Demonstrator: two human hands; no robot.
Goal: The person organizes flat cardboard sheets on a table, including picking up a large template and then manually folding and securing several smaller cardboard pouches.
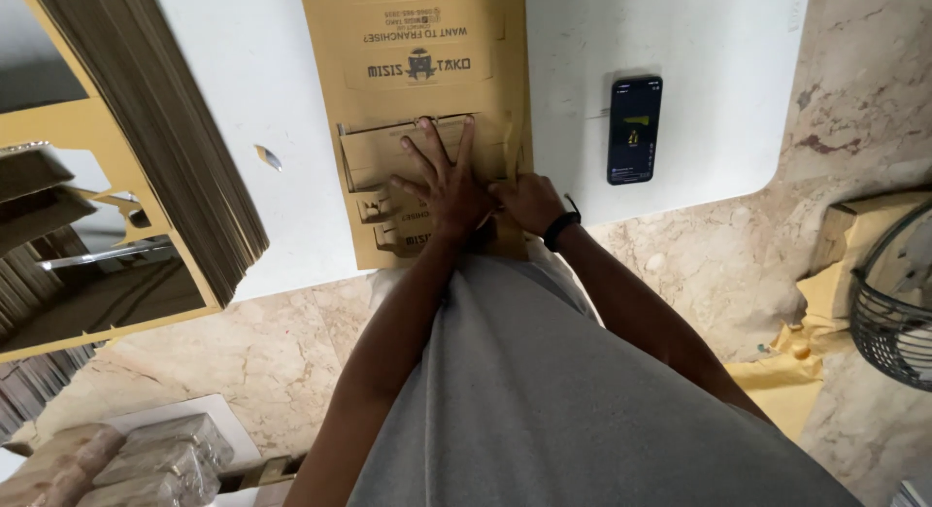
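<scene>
The left hand [449, 188] lies flat on a flat brown cardboard box blank [417, 70], with the fingers spread wide and the palm pressed down on a folded flap near the lower end of the blank. The right hand [527, 202] is just beside it, touching the right edge of the same blank; its fingers are curled under, so I cannot tell if they pinch the edge or only push on it. A black band [562, 221] sits on the right wrist. The blank lies lengthwise on a white table [718, 50], from the far edge down to the near edge, and it has dark printed text and 1 small dark logo in its upper half, seen upside down. To the right on the table, well apart from the hands, lies 1 black phone [635, 129] with a lit screen. At the left, a tall stack of the same flat blanks [160, 118] leans over the table corner. On the marble floor at the lower left are wrapped grey bundles [160, 458], and at the right edge stands a black wire fan guard [898, 303] next to yellow-brown paper [777, 381].
</scene>
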